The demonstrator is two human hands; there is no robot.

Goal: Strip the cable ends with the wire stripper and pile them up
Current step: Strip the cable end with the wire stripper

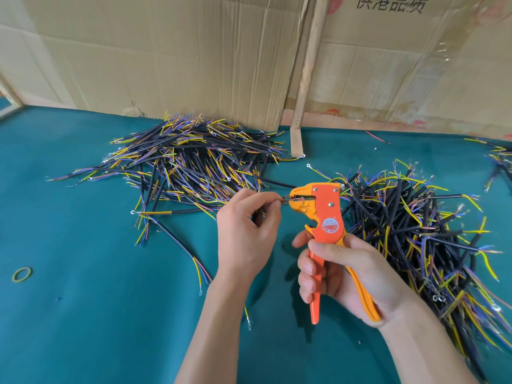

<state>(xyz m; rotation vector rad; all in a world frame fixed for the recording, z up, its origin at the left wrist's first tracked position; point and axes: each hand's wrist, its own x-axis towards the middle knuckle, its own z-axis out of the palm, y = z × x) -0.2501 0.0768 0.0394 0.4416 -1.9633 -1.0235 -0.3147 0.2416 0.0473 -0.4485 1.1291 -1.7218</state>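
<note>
My right hand point(346, 275) grips the handles of an orange wire stripper point(324, 214), held upright with its jaws pointing left. My left hand point(246, 231) pinches the thin wire ends of a cable point(279, 200) between thumb and fingers, and those ends sit inside the stripper's jaws. The rest of that cable is hidden behind my left hand. A large pile of black cables point(188, 164) with yellow, blue and purple wires lies at the back left. A second pile point(415, 231) lies to the right, beside my right hand.
Everything sits on a teal cloth table point(97, 314). Cardboard sheets point(166, 51) stand along the back edge. A few loose cables point(177, 239) lie left of my left hand. A yellow rubber band point(21, 274) lies at the far left. More cables point(498, 159) lie at the right edge.
</note>
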